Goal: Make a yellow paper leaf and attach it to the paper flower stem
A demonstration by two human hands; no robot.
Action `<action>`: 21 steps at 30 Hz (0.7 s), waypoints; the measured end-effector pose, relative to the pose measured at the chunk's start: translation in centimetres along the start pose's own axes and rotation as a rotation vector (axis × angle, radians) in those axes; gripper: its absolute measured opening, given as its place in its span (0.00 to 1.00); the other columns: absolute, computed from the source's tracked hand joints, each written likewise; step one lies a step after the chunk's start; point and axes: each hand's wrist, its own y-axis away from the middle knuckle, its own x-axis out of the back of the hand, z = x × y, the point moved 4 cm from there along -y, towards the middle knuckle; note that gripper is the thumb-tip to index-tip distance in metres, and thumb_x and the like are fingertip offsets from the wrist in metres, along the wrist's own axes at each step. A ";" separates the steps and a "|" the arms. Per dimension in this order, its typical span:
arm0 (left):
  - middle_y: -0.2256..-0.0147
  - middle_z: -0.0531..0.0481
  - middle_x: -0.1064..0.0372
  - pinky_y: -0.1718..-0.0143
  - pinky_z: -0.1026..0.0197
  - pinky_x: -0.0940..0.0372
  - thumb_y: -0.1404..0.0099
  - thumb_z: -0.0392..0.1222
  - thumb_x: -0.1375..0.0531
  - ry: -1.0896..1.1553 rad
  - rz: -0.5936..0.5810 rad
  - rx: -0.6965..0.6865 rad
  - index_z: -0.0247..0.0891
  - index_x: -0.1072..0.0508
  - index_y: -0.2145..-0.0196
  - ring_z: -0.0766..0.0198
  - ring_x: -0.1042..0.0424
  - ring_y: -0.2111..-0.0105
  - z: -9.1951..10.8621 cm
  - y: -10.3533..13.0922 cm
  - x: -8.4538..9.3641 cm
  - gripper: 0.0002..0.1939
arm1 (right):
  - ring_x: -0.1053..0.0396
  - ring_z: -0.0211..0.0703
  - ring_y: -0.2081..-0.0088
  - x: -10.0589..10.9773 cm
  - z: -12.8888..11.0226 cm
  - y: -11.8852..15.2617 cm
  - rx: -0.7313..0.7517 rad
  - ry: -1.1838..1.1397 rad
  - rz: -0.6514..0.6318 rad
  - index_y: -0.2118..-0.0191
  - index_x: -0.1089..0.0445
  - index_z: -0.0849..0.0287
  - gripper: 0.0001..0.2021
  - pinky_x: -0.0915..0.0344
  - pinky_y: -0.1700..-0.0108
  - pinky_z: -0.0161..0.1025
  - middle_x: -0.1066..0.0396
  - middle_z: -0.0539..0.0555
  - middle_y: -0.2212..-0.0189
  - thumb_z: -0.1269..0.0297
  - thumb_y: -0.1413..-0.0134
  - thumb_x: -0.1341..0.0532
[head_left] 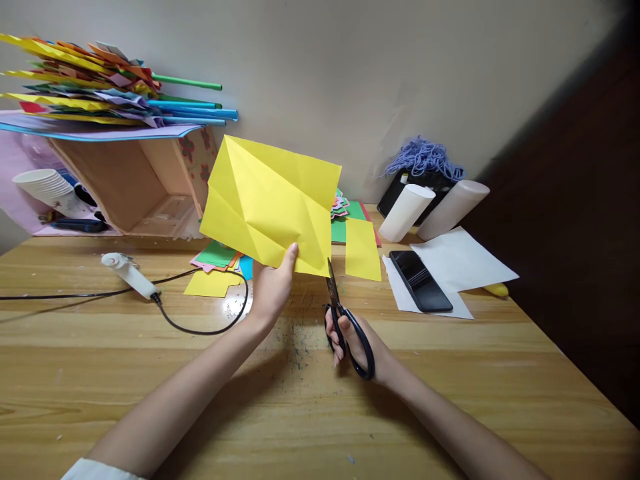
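I judge one yellow paper strip [363,250] cut, near the surface's [450,393] back edge; left hand [273,290] pinches a seemingly mostly uncut sheet [273,207], right hand [357,343] grips scissors [332,287].

The left forearm [190,390] enters from 8 o'clock and slants toward 2 o'clock, raised to the left hand [271,289], clamped in a pinch with its thumb [291,258] pointing to 1 o'clock and its fingers hidden. The right forearm [445,417] comes from 4 o'clock, angled toward 10; the right hand [356,339] grips, its fingers [335,338] curled, thumb bent. The hands are apart.
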 end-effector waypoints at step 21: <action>0.53 0.45 0.31 0.49 0.60 0.39 0.43 0.43 0.40 -0.002 0.013 0.000 0.38 0.30 0.54 0.60 0.33 0.52 -0.3 -0.2 0.1 0.18 | 0.46 0.28 0.87 0.4 1.6 -0.2 -0.098 -0.011 0.118 0.71 0.44 0.57 0.20 0.43 0.88 0.27 0.47 0.42 0.83 0.43 0.52 0.45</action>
